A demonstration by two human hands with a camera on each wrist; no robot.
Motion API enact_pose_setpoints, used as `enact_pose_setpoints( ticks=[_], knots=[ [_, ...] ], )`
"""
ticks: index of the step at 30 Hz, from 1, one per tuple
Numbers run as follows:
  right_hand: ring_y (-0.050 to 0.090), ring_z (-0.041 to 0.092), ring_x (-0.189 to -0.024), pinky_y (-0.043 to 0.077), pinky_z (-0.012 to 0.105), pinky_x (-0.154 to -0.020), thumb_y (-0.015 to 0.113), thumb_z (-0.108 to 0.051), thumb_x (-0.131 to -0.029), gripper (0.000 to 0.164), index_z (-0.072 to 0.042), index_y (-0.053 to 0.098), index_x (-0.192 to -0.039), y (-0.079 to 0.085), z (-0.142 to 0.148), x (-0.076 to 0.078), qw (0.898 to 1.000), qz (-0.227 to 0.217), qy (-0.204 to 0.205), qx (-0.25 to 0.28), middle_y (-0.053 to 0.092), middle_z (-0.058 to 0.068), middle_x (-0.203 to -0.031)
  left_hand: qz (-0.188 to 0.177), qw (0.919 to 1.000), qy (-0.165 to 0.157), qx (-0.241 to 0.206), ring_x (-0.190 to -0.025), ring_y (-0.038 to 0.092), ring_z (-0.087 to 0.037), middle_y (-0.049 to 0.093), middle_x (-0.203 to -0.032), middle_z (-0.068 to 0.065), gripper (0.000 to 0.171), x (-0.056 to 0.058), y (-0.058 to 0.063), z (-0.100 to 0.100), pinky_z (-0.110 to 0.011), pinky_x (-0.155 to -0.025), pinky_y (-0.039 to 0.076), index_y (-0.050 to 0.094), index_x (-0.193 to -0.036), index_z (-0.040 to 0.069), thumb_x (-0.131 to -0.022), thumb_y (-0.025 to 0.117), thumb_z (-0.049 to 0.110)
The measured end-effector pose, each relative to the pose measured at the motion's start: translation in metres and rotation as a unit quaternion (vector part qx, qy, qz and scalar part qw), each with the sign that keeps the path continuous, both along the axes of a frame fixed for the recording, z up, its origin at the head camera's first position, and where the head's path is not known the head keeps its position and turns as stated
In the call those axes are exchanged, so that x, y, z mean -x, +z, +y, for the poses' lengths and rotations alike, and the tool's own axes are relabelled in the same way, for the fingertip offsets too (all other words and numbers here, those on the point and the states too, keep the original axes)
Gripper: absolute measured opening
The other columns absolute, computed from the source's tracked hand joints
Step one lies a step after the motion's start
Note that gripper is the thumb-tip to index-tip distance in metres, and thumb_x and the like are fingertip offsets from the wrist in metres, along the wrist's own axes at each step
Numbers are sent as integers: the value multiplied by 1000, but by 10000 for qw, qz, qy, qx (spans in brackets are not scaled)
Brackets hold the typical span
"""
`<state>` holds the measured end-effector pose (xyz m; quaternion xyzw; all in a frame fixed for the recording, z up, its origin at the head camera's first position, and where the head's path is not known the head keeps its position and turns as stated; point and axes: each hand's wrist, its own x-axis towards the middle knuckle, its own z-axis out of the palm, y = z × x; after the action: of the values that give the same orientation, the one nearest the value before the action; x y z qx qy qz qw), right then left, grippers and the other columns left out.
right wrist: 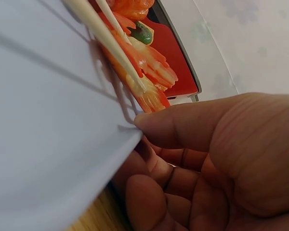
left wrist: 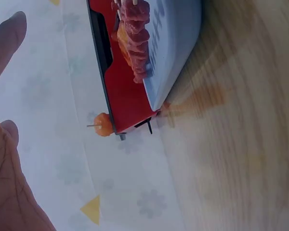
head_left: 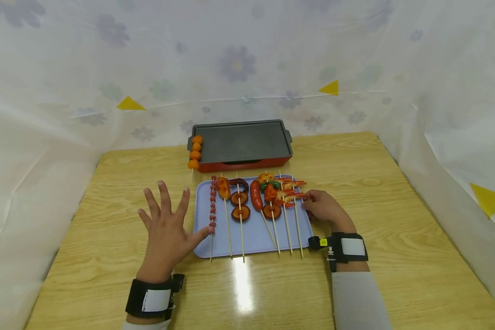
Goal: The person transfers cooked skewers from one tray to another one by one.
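Note:
A pale lavender tray (head_left: 253, 236) on the table carries several skewers of food. My right hand (head_left: 327, 210) pinches the tray's right rim, thumb on top and fingers below, close to the shrimp skewers (head_left: 289, 198). To the left, my left hand (head_left: 169, 240) is spread wide, its thumb near the skewer of small red meat pieces (head_left: 212, 204). The left wrist view shows that hand holding nothing. Also on the tray are a sausage skewer (head_left: 256, 196), a skewer with brown round slices (head_left: 240, 212) and a yellow-orange piece (head_left: 223, 188) on a stick.
Behind the tray stands a red grill with a dark flat plate (head_left: 243, 142). A skewer of orange balls (head_left: 195, 155) lies along its left end. The wooden table (head_left: 396, 220) extends to both sides, and a flowered sheet (head_left: 239, 82) hangs behind it.

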<state>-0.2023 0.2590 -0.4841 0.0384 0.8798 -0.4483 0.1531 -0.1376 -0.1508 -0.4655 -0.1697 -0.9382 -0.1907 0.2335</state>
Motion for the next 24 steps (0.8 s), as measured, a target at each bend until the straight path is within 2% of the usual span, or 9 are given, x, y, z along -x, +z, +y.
enact_pose_setpoints(
  ticks=[5,9,11,14,17,19,21,24],
  knots=[
    [51,18,-60,41,30,-55,56,-9,-96,9,-2,56,-90,-1,1,0,10000,-59,-25,-45,52,4,-69,-458,9989,2,-35,-143,-26,-44,-20,-163,-10,118,6,0,2,-82,-97,-5,16,-160,23,-69,78,65],
    [51,19,-60,41,31,-56,55,-9,-95,9,-1,57,-90,-1,1,1,10000,-40,-45,-70,53,6,-69,-537,9981,119,-271,-143,-24,-46,-17,-163,-13,113,14,-1,8,-80,-100,3,21,-159,15,-72,79,58],
    [51,20,-61,41,31,-56,55,-9,-95,9,-1,57,-91,-1,2,1,9999,-12,-63,-84,53,7,-70,-601,9956,288,-658,-144,-18,-47,-9,-164,-18,108,19,-1,12,-76,-105,6,20,-158,10,-78,78,53],
    [51,20,-61,41,31,-56,55,-9,-95,9,-1,58,-92,-2,1,0,10000,-45,-66,-13,53,7,-71,-920,9821,499,-1567,-146,1,-48,9,-160,-28,94,26,4,13,-68,-110,15,20,-157,2,-89,72,40],
    [51,19,-61,41,31,-56,55,-9,-96,9,-1,58,-92,-3,0,0,10000,-67,-54,37,53,6,-70,-1472,9581,592,-2385,-141,25,-46,28,-153,-30,78,33,12,8,-62,-109,27,27,-152,-5,-95,68,28],
    [50,20,-60,41,31,-56,55,-9,-96,10,-1,57,-91,-3,1,0,10000,-45,-44,-10,52,6,-69,-1887,9479,559,-2506,-136,36,-45,37,-149,-29,70,39,18,4,-58,-106,33,35,-149,-6,-96,66,27],
    [50,20,-60,40,31,-56,56,-9,-96,10,-2,57,-90,-2,1,0,10000,4,-48,-72,53,6,-69,-2202,9417,506,-2494,-132,42,-44,43,-145,-27,65,47,24,1,-57,-103,38,41,-146,-5,-96,67,27],
    [50,21,-62,40,31,-56,56,-10,-95,10,-2,57,-90,-2,2,0,9999,10,-32,-127,54,7,-71,-2450,9349,411,-2534,-128,46,-42,46,-143,-23,60,60,29,-1,-56,-101,41,47,-142,-3,-94,69,24]
  ],
)
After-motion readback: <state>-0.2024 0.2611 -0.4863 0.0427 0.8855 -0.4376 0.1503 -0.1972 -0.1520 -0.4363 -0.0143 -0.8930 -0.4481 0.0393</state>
